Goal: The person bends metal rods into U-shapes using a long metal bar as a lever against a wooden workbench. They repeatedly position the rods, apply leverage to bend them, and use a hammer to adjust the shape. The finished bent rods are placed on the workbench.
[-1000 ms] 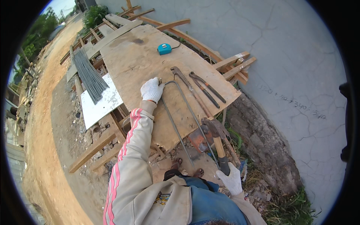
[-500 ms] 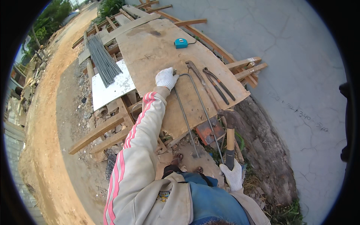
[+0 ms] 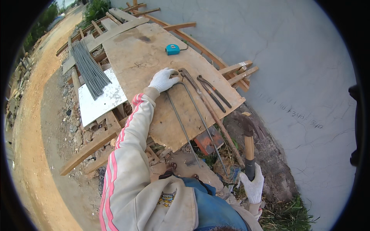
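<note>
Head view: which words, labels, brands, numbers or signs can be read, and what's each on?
Grey wall: a slanting line of dark handwriting, faint in places; not copied out here.
Jacket: a small colourful chest print, too small to read.
Teal tape measure: a pale mark, too small to read.

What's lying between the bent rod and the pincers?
A long, rusty bar lies between the bent rod and the pincers, as the head view shows.
</note>
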Motion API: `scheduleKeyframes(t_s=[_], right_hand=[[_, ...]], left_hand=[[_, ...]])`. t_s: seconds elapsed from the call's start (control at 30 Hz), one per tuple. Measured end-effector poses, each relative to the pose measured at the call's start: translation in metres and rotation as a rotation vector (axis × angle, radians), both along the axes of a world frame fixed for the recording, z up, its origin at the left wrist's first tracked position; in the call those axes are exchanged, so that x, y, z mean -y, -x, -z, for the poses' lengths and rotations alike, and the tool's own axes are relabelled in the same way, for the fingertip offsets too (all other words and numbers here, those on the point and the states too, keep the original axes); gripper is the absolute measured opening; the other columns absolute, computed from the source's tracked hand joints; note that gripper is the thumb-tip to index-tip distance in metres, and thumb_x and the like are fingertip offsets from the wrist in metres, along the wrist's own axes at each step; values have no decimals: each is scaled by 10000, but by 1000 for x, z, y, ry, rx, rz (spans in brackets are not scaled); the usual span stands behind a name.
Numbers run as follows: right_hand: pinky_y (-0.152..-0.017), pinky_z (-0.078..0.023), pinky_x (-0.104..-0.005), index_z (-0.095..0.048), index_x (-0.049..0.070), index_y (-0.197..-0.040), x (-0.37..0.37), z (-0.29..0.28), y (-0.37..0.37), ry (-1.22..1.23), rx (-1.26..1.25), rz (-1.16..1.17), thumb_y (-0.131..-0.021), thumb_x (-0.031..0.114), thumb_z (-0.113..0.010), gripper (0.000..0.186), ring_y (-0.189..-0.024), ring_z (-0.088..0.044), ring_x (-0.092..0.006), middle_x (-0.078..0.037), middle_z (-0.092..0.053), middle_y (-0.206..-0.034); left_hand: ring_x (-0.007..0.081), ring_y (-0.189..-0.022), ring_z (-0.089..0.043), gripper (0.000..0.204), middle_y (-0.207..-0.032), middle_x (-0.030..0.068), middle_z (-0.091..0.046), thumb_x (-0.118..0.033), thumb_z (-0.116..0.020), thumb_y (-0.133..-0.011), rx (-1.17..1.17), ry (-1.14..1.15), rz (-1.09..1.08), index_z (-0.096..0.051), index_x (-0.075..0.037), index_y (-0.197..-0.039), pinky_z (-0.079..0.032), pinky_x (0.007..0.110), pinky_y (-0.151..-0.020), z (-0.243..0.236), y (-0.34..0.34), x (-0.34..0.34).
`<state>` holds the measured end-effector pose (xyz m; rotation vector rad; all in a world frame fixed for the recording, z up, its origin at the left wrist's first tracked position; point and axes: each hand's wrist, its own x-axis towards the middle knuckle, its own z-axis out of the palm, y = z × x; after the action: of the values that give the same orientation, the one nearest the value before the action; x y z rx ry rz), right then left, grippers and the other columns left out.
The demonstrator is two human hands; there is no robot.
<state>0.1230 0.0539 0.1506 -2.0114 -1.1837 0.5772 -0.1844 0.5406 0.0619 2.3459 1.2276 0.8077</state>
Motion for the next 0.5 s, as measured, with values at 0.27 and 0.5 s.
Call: scheduleKeyframes(t_s=[0.27,0.5], right_hand=[[-577,-573,-282,-446,-69,-1508,-91,-25,63,316,-653,-253,-1038,246,-691,617,-671,-691,-138,-85,-690,-887],[-594,-581,-275,-418,-53,-1544,-125,-12,76,392,-689,-271,-1040,244,-697,648,-700,-698,-134,-83,-683,-935]], left_hand=[[371,-1141,-696,357,-1188,147,-762,-377,-634,-967,3,-46,137,-794,-150,-1192,-536,475,-1024,21,-25,-25],[373,-1089,-709,341,-1147,144,-776,-356,-671,-952,94,-10,104,-800,-116,-1158,-546,466,-983,23,-24,-19]])
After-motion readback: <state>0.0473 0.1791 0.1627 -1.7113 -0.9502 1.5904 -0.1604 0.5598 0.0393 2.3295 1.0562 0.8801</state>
